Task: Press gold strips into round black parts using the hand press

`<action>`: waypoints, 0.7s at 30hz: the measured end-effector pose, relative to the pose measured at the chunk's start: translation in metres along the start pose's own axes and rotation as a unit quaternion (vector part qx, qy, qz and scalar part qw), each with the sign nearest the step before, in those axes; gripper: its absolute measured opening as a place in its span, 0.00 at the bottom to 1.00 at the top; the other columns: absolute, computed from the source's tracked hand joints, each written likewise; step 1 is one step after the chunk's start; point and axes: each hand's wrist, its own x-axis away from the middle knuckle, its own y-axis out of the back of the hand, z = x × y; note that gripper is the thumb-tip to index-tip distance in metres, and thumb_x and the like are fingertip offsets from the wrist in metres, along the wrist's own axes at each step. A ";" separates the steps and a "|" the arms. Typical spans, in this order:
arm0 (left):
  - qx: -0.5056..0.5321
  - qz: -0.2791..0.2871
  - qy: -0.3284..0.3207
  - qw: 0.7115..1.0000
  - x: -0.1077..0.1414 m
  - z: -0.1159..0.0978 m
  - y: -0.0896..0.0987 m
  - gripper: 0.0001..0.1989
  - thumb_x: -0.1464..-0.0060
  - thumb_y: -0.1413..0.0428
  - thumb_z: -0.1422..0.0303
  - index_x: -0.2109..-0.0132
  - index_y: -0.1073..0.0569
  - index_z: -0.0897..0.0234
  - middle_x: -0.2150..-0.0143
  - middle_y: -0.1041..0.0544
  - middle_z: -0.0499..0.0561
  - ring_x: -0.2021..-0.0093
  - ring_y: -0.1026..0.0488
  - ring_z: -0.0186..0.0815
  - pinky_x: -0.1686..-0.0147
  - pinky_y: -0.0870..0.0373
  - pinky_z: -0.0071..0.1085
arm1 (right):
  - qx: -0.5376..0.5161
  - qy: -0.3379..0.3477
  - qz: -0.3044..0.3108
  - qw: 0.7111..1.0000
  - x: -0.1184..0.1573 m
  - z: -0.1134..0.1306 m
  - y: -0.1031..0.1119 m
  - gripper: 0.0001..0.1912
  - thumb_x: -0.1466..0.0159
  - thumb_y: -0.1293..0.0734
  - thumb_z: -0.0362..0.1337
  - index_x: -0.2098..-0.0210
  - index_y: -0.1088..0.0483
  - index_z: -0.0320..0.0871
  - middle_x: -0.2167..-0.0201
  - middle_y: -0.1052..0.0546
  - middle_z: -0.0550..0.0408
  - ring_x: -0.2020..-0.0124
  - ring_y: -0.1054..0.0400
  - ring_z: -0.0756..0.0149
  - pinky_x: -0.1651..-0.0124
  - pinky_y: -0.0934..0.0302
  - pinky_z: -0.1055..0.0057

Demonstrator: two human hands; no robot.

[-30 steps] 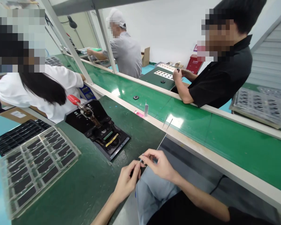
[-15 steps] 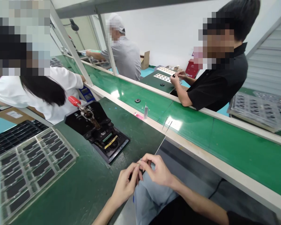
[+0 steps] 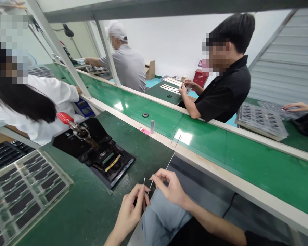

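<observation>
Low in the middle, my left hand pinches a short thin metal pin that stands up from its fingertips. Just right of it, my right hand is closed on a thin rod that slants down toward the left fingers. The two hands are close together above the corner of the green table. To their left on the table stands a black clamp fixture with a red handle and a yellow strip.
A clear tray of dark parts lies at the left. Beyond runs a green conveyor with a black ring; a bundle of pins stands at its near rail. Several people sit around it.
My hands have moved slightly apart, and the pin and rod now show between them. The whole scene has shifted left in view, and another person's hand shows at the right.
</observation>
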 end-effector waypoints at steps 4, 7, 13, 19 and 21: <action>-0.006 -0.019 0.009 1.000 -0.001 0.001 0.001 0.27 0.31 0.52 0.44 0.59 0.24 0.62 0.78 0.23 0.47 0.80 0.27 0.32 0.76 0.30 0.24 | -0.001 0.018 -0.028 0.999 -0.005 0.006 0.013 0.22 0.29 0.34 0.53 0.67 0.24 0.41 0.76 0.23 0.53 0.76 0.30 0.70 0.70 0.37 0.73; -0.004 -0.029 0.015 0.999 -0.003 0.002 0.002 0.28 0.33 0.51 0.42 0.58 0.22 0.63 0.78 0.23 0.47 0.80 0.27 0.32 0.76 0.29 0.25 | 0.032 0.039 -0.047 0.998 -0.007 0.012 0.029 0.21 0.28 0.34 0.52 0.67 0.24 0.42 0.77 0.24 0.54 0.76 0.30 0.69 0.71 0.36 0.72; 0.020 -0.032 0.047 0.998 -0.007 0.003 0.005 0.29 0.40 0.43 0.41 0.57 0.18 0.65 0.72 0.19 0.52 0.78 0.25 0.33 0.77 0.27 0.26 | 0.080 0.047 -0.019 0.995 -0.003 0.016 0.035 0.17 0.29 0.34 0.47 0.65 0.24 0.42 0.77 0.22 0.56 0.76 0.29 0.70 0.72 0.37 0.73; 0.009 -0.029 0.036 0.999 -0.008 0.003 0.007 0.27 0.41 0.40 0.43 0.59 0.16 0.65 0.72 0.18 0.53 0.77 0.25 0.35 0.76 0.26 0.26 | 0.112 0.055 0.018 0.992 0.000 0.016 0.000 0.14 0.31 0.33 0.39 0.73 0.26 0.43 0.75 0.19 0.56 0.74 0.29 0.71 0.68 0.38 0.74; -0.006 -0.020 0.018 1.000 -0.007 0.003 0.008 0.26 0.40 0.41 0.44 0.59 0.15 0.64 0.76 0.21 0.51 0.77 0.26 0.35 0.76 0.26 0.26 | 0.124 0.068 0.024 0.990 -0.002 0.017 -0.005 0.15 0.31 0.33 0.38 0.74 0.27 0.43 0.76 0.21 0.57 0.74 0.31 0.71 0.67 0.40 0.74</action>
